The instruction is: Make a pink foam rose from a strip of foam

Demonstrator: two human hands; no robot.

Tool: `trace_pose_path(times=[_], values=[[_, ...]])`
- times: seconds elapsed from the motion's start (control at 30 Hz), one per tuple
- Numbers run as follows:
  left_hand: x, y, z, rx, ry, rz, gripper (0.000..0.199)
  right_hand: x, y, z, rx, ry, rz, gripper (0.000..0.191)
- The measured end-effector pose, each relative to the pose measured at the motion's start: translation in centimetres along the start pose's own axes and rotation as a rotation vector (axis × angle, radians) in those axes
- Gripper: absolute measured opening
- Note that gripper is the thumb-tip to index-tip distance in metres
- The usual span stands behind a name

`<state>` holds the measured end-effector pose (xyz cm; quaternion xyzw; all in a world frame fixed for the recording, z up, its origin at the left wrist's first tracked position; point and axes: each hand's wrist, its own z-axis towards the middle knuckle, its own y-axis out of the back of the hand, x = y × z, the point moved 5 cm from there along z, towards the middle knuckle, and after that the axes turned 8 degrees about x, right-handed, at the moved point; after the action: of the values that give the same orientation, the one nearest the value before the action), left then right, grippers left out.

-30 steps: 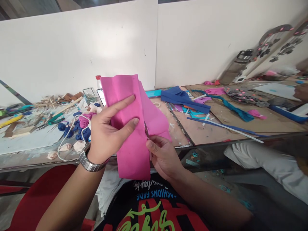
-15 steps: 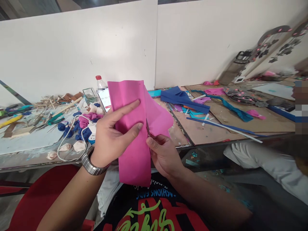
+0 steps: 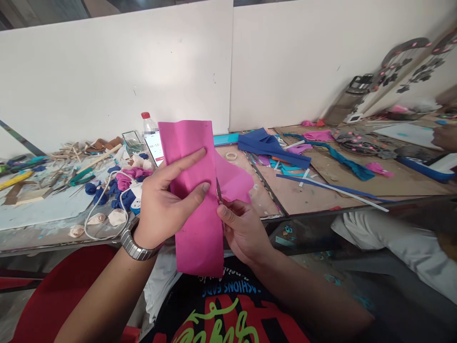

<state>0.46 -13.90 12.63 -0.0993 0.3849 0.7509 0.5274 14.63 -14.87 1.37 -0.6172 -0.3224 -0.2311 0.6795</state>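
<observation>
A long folded pink sheet (image 3: 196, 224) hangs upright in front of me. My left hand (image 3: 167, 205) grips it, with the thumb and forefinger lying across its front and the other fingers hidden behind. Small scissors (image 3: 219, 192) are in my right hand (image 3: 246, 228), their blades at the sheet's right edge. To the right of the blades a looser pink flap (image 3: 233, 178) droops behind the edge.
Dark blue fabric (image 3: 267, 145) and thin strips (image 3: 342, 190) lie on the table at right. Blue and pink rolled pieces (image 3: 124, 183), a white cable and a phone (image 3: 154, 145) are at left. A person's pale trouser leg (image 3: 385, 238) shows at right.
The loose pink flap has dropped lower, uncovering a small ring on the table behind it. Both hands have hardly moved. A person's hand now shows at the far right.
</observation>
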Motion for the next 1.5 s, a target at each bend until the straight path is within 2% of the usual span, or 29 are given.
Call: trace_pose_path(times=[0.43, 0.7, 0.93, 1.5], values=[[0.0, 0.0, -0.1, 0.0, 0.013, -0.017, 0.052, 0.2, -0.1, 0.1, -0.049, -0.002, 0.02, 0.037], [0.1, -0.1, -0.1, -0.005, 0.012, -0.022, 0.05, 0.1, 0.0, -0.1, -0.016, -0.017, 0.03, 0.035], [0.6, -0.4, -0.2, 0.039, 0.022, -0.062, 0.052, 0.3, -0.2, 0.1, -0.005, -0.002, 0.017, 0.038], [0.1, -0.6, -0.6, 0.048, 0.021, -0.025, 0.05, 1.0, -0.7, 0.3, -0.047, 0.005, 0.033, 0.04]])
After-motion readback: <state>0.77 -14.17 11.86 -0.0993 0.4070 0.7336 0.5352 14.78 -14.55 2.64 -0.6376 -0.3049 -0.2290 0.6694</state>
